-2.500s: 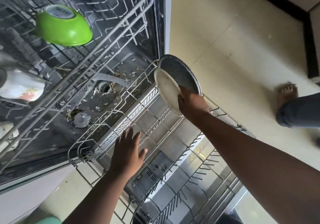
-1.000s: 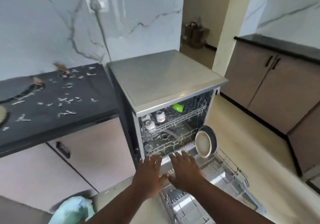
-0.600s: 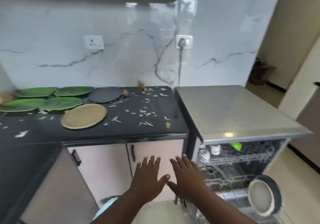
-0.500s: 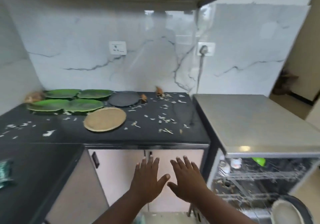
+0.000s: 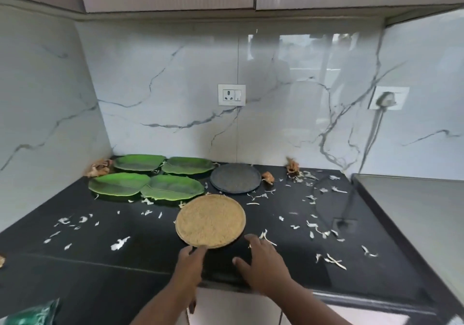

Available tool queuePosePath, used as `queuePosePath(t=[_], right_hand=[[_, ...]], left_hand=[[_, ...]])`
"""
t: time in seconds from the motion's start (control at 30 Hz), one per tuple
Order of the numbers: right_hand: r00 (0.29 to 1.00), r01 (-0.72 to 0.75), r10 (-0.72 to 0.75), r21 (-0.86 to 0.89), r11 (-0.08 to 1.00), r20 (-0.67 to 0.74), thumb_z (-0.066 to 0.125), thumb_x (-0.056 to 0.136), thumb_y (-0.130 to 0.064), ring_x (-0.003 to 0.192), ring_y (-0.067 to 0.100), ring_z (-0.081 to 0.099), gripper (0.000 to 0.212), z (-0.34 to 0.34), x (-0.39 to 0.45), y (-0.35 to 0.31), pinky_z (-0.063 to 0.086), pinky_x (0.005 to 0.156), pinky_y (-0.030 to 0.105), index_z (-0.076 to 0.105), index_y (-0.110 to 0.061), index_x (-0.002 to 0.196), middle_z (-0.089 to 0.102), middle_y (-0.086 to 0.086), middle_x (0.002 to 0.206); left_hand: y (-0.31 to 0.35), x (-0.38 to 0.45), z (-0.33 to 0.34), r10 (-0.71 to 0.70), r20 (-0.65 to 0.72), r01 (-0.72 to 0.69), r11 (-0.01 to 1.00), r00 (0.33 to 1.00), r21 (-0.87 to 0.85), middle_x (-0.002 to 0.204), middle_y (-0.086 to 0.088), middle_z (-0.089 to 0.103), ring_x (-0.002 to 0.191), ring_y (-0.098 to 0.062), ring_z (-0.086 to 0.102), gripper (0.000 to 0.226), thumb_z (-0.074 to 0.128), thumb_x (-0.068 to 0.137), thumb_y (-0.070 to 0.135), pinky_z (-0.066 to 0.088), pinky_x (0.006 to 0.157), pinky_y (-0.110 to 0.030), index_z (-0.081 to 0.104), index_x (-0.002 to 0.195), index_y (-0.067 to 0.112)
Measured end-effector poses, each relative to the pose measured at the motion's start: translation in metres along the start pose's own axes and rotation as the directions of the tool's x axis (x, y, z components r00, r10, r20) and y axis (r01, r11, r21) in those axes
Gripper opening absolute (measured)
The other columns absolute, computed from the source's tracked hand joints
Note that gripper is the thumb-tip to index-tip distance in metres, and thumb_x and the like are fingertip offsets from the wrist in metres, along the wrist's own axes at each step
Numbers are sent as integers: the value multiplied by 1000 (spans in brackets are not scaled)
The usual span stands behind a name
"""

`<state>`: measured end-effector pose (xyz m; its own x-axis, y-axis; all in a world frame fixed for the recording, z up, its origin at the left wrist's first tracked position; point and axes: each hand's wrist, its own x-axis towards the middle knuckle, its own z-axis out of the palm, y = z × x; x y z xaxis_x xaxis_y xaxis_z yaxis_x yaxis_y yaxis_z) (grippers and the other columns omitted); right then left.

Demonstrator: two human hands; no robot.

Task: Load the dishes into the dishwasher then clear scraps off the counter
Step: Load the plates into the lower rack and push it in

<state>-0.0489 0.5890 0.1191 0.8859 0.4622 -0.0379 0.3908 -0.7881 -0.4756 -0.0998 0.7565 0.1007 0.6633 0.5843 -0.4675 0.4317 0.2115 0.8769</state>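
A round tan plate [image 5: 210, 220] lies flat on the black counter [image 5: 125, 269], near its front edge. My left hand [image 5: 189, 265] reaches to the plate's near rim, fingers at its edge; whether they grip it is unclear. My right hand [image 5: 263, 262] hovers open just right of the plate, fingers spread above the counter. Behind lie a dark grey round plate [image 5: 235, 177] and several green leaf-shaped plates [image 5: 148, 180]. White scraps [image 5: 311, 226] are scattered over the counter. The dishwasher's steel top [image 5: 414, 214] shows at the right; its racks are out of view.
Brown scraps [image 5: 99, 167] sit in the back left corner and by the wall [image 5: 292, 166]. A socket [image 5: 231, 94] and a plugged-in cord [image 5: 386, 99] are on the marble wall. A green packet [image 5: 32, 314] lies at the bottom left. Cabinets hang overhead.
My view swung up from the open dishwasher, where the plate was set in the lower rack, to the counter. Both empty hands moved forward onto the counter, the left reaching the tan plate's rim.
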Motion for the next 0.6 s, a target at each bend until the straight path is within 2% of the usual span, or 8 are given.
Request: queuePosePath(t=[0.07,0.2,0.33,0.37,0.43,0.47,0.53,0.6], right_hand=[[996,-92,92,167,982,6,56,88,-51,124,17,47,58,-4,30,4,41,101,34,38,-26,137,50,-2,134],[965,-259,247,475,841,89,61,89,-39,105,14,57,43,-12,106,23,47,85,29,46,-22,125,57,-1,119],[914,-386,357,678,626,192,59,89,-23,66,15,53,15,-22,195,44,46,66,33,57,-9,92,56,3,74],[886,-447,387,690,570,254,58,90,-20,63,17,52,14,-26,216,46,47,67,33,57,-6,86,54,5,72],[812,-568,448,679,464,373,58,92,-18,71,21,56,15,-31,254,52,52,69,34,57,-3,92,55,11,82],[783,-607,465,670,426,414,57,92,-17,74,23,58,17,-32,270,55,53,68,34,55,-2,99,55,13,87],[768,-631,455,655,416,451,53,93,-13,68,24,56,13,-34,299,55,52,60,33,51,-2,100,52,14,83],[739,-671,473,596,441,481,51,94,-12,61,23,53,13,-33,321,56,48,53,31,53,0,98,52,15,77]], left_hand=[[12,22,3,-135,-9,130,968,991,-212,104,-10,49,93,-25,51,46,57,94,30,45,85,-40,44,132,8],[26,65,18,-238,-102,186,911,966,-368,116,-15,50,105,-28,52,55,63,91,24,47,87,-41,38,137,8],[35,93,35,-344,-239,208,866,908,-456,119,-13,50,104,-28,53,59,70,84,21,50,82,-39,36,131,11],[36,101,38,-368,-272,212,858,889,-468,117,-13,52,101,-28,54,59,72,82,18,50,75,-38,38,129,8],[34,116,40,-392,-312,188,832,865,-523,115,-20,55,95,-32,59,64,76,73,6,47,62,-34,41,126,-1],[31,124,40,-405,-340,182,827,849,-532,113,-23,56,91,-36,61,66,78,66,-1,48,60,-34,43,122,-5],[27,135,40,-404,-372,178,840,835,-512,104,-26,57,83,-38,62,65,75,50,-7,53,65,-38,48,108,-11],[33,128,43,-382,-416,157,862,825,-481,73,-21,57,61,-31,57,29,68,53,-10,47,60,-32,56,79,-13]])
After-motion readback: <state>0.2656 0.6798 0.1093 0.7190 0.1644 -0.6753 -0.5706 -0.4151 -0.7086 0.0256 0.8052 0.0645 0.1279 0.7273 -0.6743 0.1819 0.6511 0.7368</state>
